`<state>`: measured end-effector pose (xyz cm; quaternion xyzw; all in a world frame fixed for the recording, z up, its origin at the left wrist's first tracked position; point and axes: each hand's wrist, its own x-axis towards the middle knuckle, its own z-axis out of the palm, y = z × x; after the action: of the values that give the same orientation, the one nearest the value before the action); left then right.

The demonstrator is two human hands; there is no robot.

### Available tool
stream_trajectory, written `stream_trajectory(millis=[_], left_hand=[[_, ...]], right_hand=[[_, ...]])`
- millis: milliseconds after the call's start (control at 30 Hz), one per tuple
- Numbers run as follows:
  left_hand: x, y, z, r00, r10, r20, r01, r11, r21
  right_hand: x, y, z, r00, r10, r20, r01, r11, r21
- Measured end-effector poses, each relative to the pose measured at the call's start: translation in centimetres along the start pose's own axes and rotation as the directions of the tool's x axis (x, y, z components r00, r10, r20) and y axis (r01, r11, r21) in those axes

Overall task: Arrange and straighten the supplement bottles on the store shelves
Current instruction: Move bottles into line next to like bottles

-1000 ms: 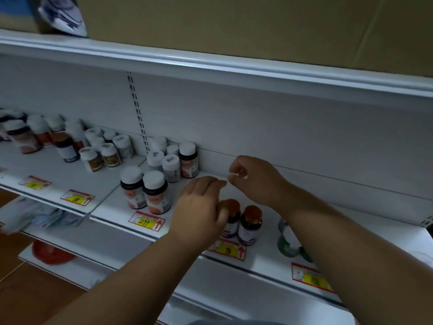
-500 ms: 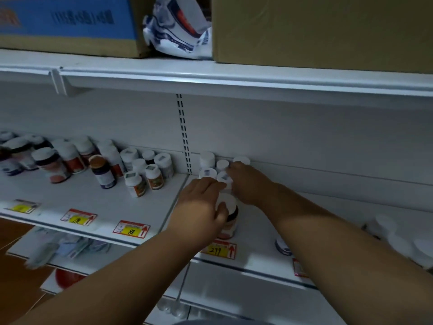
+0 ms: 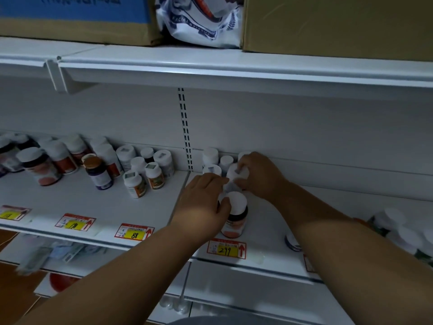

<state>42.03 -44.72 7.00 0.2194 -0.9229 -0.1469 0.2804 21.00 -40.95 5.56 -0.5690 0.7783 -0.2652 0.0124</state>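
Presently, the white shelf (image 3: 77,202) across the middle of the frame is seen carrying two groups of supplement bottles: a loose, uneven cluster (image 3: 98,165) at centre left, and a tight cluster (image 3: 219,161) against the back panel just right of centre, where the work is being done. At the front of that tight group a large white-capped bottle (image 3: 236,213) is gripped by the left hand (image 3: 202,207), thumb curled on the cap. Just behind it a smaller white-capped bottle (image 3: 237,172) is held by the right hand (image 3: 260,174), fingers wrapped round the cap.

Risk is judged as follows. Neighbouring bottles stand touching or nearly so (spacing is poorly lit), so one could be toppled by a knuckle or wrist. The low bottle (image 3: 291,241) under the right forearm could be swept off the shelf edge.
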Motion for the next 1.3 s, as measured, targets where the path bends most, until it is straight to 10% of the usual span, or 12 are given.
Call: stream_trajectory(millis=[100,233,433,800,1167,1300], left_hand=[[1.0,0.7,0.3,0.999,-0.037,-0.004,0.037,0.996,-0.087],[2.3,3.8,1.4,0.994,-0.082,-0.076,0.057,0.957,-0.284],[1.7,10.2,4.4,1.000,-0.027,0.015,0.031,0.849,-0.528],[0.7,26.8,11.6,0.975,0.222,-0.028,-0.192,0.766,-0.613],[-0.4,41.7,21.5,0.988,0.100,0.121,-0.026,0.866,-0.499],[1.3,43.6,24.2,0.946,0.302,0.117,-0.251,0.911,-0.327]], right_hand=[[-1.2,0.6,-3.2,0.934,0.258,-0.248,-0.194,0.947,0.255],[-4.6,0.6,-7.1,0.839,0.536,-0.093,-0.286,0.580,0.763],[-11.3,0.4,-12.6,0.799,0.593,-0.096,-0.197,0.409,0.891],[-25.6,8.5,-22.1,0.784,0.595,-0.177,-0.191,0.503,0.843],[-35.1,23.6,-32.6,0.725,0.620,-0.300,-0.282,0.665,0.692],[-34.5,27.7,-34.1,0.710,0.608,-0.355,-0.339,0.737,0.585]])
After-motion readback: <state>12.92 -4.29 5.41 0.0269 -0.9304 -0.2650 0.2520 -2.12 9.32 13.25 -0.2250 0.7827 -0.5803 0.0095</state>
